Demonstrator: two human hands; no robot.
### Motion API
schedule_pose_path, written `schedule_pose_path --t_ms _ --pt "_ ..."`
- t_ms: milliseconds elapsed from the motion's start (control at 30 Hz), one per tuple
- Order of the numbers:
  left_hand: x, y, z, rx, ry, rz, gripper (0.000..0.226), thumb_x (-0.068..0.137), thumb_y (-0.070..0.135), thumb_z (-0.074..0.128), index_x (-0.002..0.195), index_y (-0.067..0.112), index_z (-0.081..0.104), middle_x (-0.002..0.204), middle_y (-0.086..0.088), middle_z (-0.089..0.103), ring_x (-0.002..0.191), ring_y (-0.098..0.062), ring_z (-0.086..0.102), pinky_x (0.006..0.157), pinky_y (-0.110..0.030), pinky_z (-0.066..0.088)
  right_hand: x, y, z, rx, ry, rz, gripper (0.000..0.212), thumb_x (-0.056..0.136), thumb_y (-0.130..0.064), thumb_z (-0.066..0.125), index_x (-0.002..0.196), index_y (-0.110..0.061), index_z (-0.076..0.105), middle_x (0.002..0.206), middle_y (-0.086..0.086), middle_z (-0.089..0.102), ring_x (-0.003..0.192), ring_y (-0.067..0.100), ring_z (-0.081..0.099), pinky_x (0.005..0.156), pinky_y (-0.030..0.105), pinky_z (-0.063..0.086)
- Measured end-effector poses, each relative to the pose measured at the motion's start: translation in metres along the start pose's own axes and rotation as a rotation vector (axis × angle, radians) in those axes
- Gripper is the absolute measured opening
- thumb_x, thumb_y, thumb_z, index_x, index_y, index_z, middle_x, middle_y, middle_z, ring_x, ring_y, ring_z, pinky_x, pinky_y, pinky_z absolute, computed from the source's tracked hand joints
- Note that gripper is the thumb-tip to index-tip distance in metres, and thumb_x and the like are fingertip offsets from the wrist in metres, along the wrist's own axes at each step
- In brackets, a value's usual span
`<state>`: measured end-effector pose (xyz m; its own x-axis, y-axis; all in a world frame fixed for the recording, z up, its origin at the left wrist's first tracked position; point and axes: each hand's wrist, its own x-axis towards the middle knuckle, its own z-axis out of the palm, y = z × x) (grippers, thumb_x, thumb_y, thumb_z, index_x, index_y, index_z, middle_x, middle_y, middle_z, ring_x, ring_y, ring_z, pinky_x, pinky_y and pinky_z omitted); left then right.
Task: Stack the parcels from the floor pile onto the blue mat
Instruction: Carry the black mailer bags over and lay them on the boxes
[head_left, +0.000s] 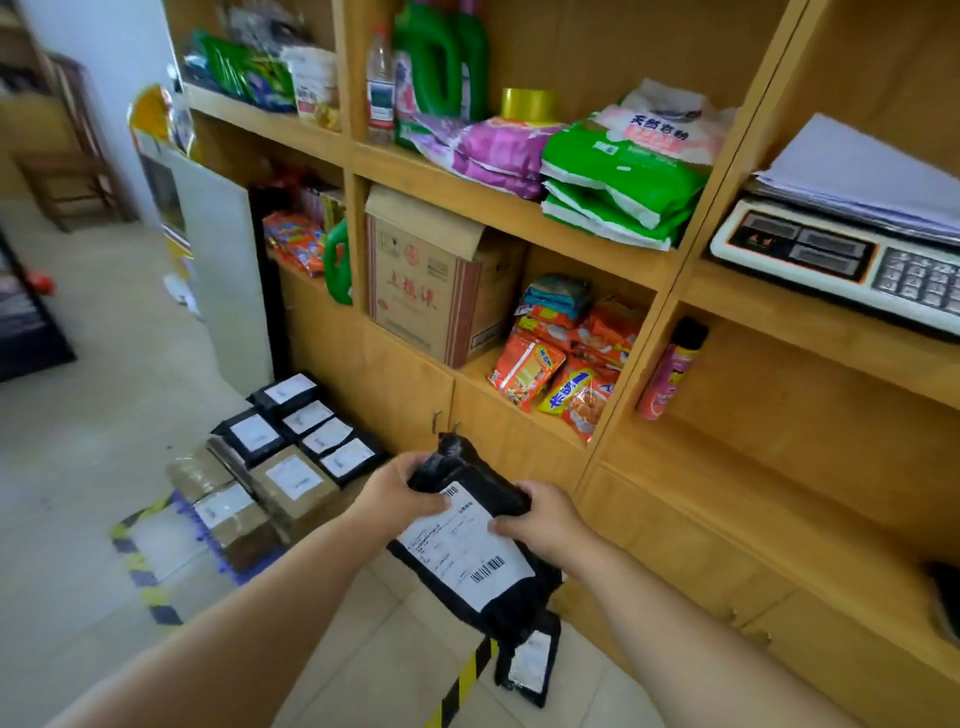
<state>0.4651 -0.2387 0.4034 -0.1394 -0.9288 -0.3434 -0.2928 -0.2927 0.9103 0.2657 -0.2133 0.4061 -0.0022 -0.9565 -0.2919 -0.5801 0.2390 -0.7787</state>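
I hold a black plastic parcel (470, 525) with a white shipping label up in front of me, in the middle of the view. My left hand (402, 491) grips its left edge and my right hand (535, 519) grips its right edge. Another black parcel (530, 662) lies on the floor below it. To the left, stacked black parcels (311, 423) and brown cardboard parcels (291, 488) sit by the cabinet, with a strip of blue mat (205, 535) showing at their near edge.
A wooden shelf unit (670, 280) runs along the right, packed with detergent bottles, snack packets, a carton and a weighing scale (841, 260). Yellow-black hazard tape (140, 566) marks the tiled floor. A white board (228, 270) leans at the left.
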Motion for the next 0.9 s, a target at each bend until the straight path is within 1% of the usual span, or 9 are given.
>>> schedule_pose_path --t_ms 100,200,300,367,433,500,600,733,900 --pt "0.016 -0.022 -0.044 0.187 0.155 -0.08 0.115 0.06 0.033 0.085 0.149 0.019 0.014 0.145 -0.007 0.038 0.13 -0.03 0.04 0.103 -0.049 0.041 0.014 -0.024 0.029 0.129 0.075 0.062 0.025 0.078 -0.014 0.074 0.099 -0.017 0.062 0.095 -0.002 0.067 0.084 0.016 0.065 0.072 0.029 0.053" --pt "0.023 -0.042 -0.093 0.259 0.215 -0.162 0.125 0.052 0.046 0.084 0.149 0.016 0.011 0.147 -0.011 0.036 0.132 -0.034 0.036 0.103 -0.05 0.039 0.033 -0.054 0.065 0.274 0.151 0.136 0.016 0.083 -0.015 0.071 0.095 -0.014 0.061 0.095 0.004 0.067 0.083 0.021 0.064 0.072 0.033 0.052" --pt "0.033 -0.069 -0.139 0.184 0.138 -0.213 0.115 0.065 0.044 0.08 0.15 0.014 0.008 0.15 -0.009 0.031 0.137 -0.032 0.03 0.108 -0.046 0.034 0.051 -0.087 0.112 0.413 0.181 0.224 0.01 0.085 -0.017 0.069 0.085 -0.014 0.059 0.089 0.005 0.066 0.076 0.019 0.063 0.07 0.034 0.051" --pt "0.035 -0.082 -0.171 0.105 0.044 -0.23 0.113 0.06 0.055 0.078 0.146 0.018 0.015 0.145 -0.005 0.041 0.129 -0.027 0.042 0.103 -0.044 0.041 0.064 -0.109 0.15 0.506 0.182 0.286 0.011 0.086 -0.018 0.069 0.086 -0.013 0.059 0.09 0.006 0.067 0.077 0.021 0.064 0.072 0.036 0.053" --pt "0.032 -0.089 -0.205 0.054 0.008 -0.237 0.089 0.074 0.047 0.073 0.143 0.017 0.025 0.138 -0.003 0.049 0.113 -0.019 0.053 0.09 -0.032 0.047 0.078 -0.127 0.191 0.578 0.179 0.348 0.017 0.085 -0.021 0.07 0.092 -0.01 0.059 0.094 0.01 0.069 0.083 0.028 0.066 0.078 0.042 0.055" --pt "0.035 -0.099 -0.233 0.056 -0.033 -0.253 0.063 0.089 0.033 0.062 0.141 0.013 0.032 0.135 -0.003 0.051 0.1 -0.013 0.051 0.082 -0.025 0.042 0.089 -0.144 0.23 0.628 0.16 0.402 0.024 0.084 -0.024 0.071 0.097 -0.008 0.06 0.098 0.013 0.069 0.086 0.031 0.067 0.077 0.045 0.056" --pt "0.041 -0.116 -0.28 0.03 -0.024 -0.267 0.052 0.092 0.028 0.06 0.136 0.011 0.041 0.13 -0.003 0.056 0.097 -0.012 0.053 0.084 -0.026 0.044 0.105 -0.167 0.278 0.643 0.14 0.457 0.025 0.085 -0.025 0.07 0.095 -0.007 0.058 0.092 0.013 0.067 0.083 0.031 0.066 0.07 0.041 0.056" --pt "0.052 -0.133 -0.333 0.022 -0.01 -0.334 0.041 0.086 0.025 0.066 0.123 0.017 0.052 0.111 0.0 0.066 0.095 -0.018 0.064 0.09 -0.035 0.051 0.132 -0.194 0.317 0.682 0.114 0.52 0.026 0.083 -0.025 0.072 0.091 -0.007 0.054 0.096 0.016 0.066 0.088 0.034 0.066 0.082 0.051 0.055" --pt "0.082 -0.142 -0.376 0.022 -0.002 -0.365 0.036 0.083 0.024 0.069 0.115 0.021 0.055 0.106 0.004 0.066 0.092 -0.015 0.064 0.087 -0.031 0.051 0.183 -0.215 0.348 0.667 0.087 0.558 0.036 0.083 -0.026 0.072 0.107 -0.003 0.058 0.104 0.019 0.067 0.091 0.034 0.066 0.085 0.054 0.053"
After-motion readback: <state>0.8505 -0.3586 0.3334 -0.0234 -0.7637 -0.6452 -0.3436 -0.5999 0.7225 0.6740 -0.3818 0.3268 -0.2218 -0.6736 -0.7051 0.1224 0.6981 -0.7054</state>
